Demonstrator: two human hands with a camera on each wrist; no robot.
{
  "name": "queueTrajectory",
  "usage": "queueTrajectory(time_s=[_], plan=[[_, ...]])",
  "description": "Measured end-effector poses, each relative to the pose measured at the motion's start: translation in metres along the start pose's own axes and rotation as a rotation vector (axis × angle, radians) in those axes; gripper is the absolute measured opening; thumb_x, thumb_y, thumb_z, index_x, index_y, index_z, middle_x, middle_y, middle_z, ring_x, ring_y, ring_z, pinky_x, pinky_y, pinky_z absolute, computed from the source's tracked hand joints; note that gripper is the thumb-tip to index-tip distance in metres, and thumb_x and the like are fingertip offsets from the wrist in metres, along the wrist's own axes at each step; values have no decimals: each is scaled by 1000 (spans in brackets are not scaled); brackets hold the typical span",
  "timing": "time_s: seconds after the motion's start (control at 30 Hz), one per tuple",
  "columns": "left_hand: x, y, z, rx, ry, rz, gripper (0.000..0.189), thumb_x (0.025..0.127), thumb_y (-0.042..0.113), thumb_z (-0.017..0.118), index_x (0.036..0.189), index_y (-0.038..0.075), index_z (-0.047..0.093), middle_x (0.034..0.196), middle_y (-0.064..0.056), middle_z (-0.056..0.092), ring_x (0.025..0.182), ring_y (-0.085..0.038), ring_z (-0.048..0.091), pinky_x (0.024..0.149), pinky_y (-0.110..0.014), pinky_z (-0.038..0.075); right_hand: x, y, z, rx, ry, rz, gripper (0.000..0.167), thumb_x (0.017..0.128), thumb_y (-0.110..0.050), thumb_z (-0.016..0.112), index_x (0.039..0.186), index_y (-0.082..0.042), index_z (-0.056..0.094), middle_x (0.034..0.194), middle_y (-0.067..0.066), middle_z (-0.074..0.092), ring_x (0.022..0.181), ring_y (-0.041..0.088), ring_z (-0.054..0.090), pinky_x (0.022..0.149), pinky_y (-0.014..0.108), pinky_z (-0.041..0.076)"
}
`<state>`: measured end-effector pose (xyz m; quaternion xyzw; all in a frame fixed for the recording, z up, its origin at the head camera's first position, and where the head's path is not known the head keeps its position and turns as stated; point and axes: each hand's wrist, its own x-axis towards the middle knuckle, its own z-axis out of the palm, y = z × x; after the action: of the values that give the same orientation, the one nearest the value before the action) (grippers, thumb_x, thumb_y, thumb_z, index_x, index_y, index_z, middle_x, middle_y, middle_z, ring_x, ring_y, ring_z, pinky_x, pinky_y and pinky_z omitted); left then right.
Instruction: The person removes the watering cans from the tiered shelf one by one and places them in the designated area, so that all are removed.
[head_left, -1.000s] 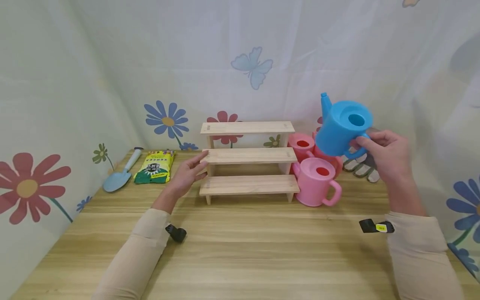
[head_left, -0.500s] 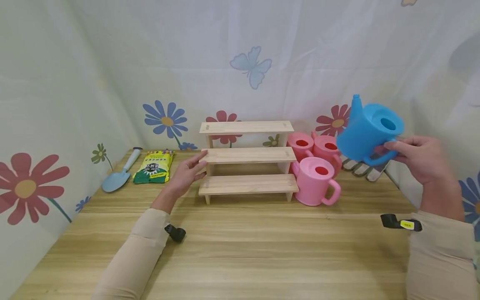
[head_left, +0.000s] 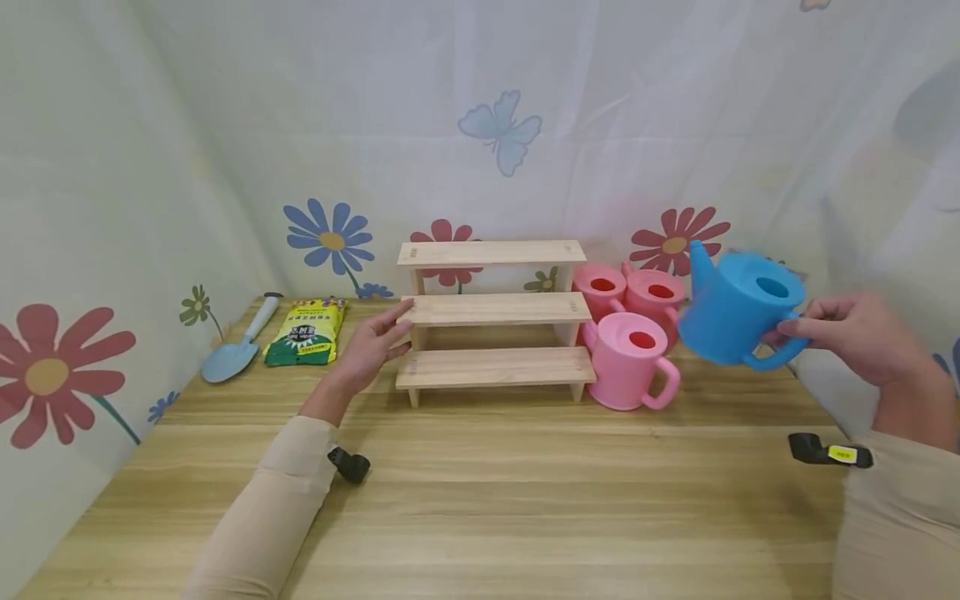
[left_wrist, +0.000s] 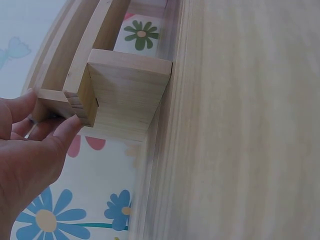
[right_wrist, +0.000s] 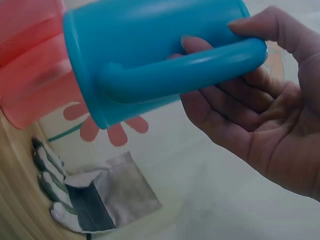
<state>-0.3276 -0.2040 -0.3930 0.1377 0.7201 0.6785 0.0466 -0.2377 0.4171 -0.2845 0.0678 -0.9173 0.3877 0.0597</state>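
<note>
My right hand (head_left: 858, 333) pinches the handle of a blue watering can (head_left: 742, 308), whose spout points up and left. In the right wrist view, fingers pass behind the handle and the thumb lies at its end. The can hangs over the table's right side. My left hand (head_left: 367, 350) touches the left end of a three-tier wooden shelf (head_left: 495, 310) at the middle board, its fingers fairly straight. The left wrist view shows the fingertips against that board's end (left_wrist: 82, 107). Right of the shelf stand three pink watering cans, the nearest (head_left: 626, 367) close against it.
A pair of work gloves (right_wrist: 95, 195) lies at the table's back right, mostly hidden behind the blue can in the head view. At the back left are a yellow-green packet (head_left: 306, 333) and a light blue trowel (head_left: 231, 360). Flowered cloth walls (head_left: 360, 100) surround the wooden table (head_left: 525, 500).
The blue watering can in my right hand has moved right, away from the pink cans, and then lower, towards the table. My left hand has stayed at the shelf.
</note>
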Motion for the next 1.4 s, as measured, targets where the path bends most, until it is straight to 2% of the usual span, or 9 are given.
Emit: queueTrajectory(time_s=[0.1,0.2,0.27,0.37,0.63,1.0,1.2,1.4], plan=[[1,0,-1,10,1,1,54,106,23,51,157,15,34,165,-4,20,148,-26,26,110,-48,40,0,10,0,-24,-48,-40,25,98,-13,67,84,8,69,83,5,76,82,-1,64,70,19,52],[1,-1,-2,10,7,-7,54,106,23,52,157,16,35,165,-4,20,147,-26,27,109,-47,41,2,23,1,-14,-94,-128,14,95,-3,67,86,6,73,82,7,76,82,3,66,71,17,50],[1,-1,-3,6,10,-9,54,106,22,52,157,16,34,165,-3,20,148,-26,26,109,-47,41,3,30,4,5,-100,-173,9,91,4,69,85,5,75,81,7,76,82,6,67,72,17,51],[0,-1,-3,8,9,-1,54,106,22,51,157,15,34,165,-3,19,148,-26,25,110,-47,41,4,39,6,-5,-99,-198,9,88,6,72,80,2,75,79,5,75,80,7,65,71,17,50],[0,2,-1,16,16,-4,54,107,22,51,157,14,33,166,-3,19,148,-26,24,110,-47,41,3,43,8,-75,-136,-137,9,89,-2,74,80,0,76,79,3,74,80,9,64,70,21,51],[1,3,0,23,18,-16,53,106,23,51,157,16,35,165,-3,20,148,-26,26,109,-47,41,7,50,18,-122,-189,-124,14,89,-8,75,75,-4,73,73,2,70,76,15,58,68,26,50],[0,5,1,21,17,-18,53,107,22,50,157,15,34,165,-3,20,148,-26,25,110,-48,41,12,53,23,-92,-250,-100,14,90,-12,74,77,-6,74,77,4,72,78,17,61,70,30,51],[0,5,1,33,20,-24,54,106,23,51,157,16,34,165,-4,20,148,-26,26,109,-46,42,14,56,27,-32,-316,-70,14,91,-11,72,81,-1,74,86,12,75,84,18,69,74,34,54]])
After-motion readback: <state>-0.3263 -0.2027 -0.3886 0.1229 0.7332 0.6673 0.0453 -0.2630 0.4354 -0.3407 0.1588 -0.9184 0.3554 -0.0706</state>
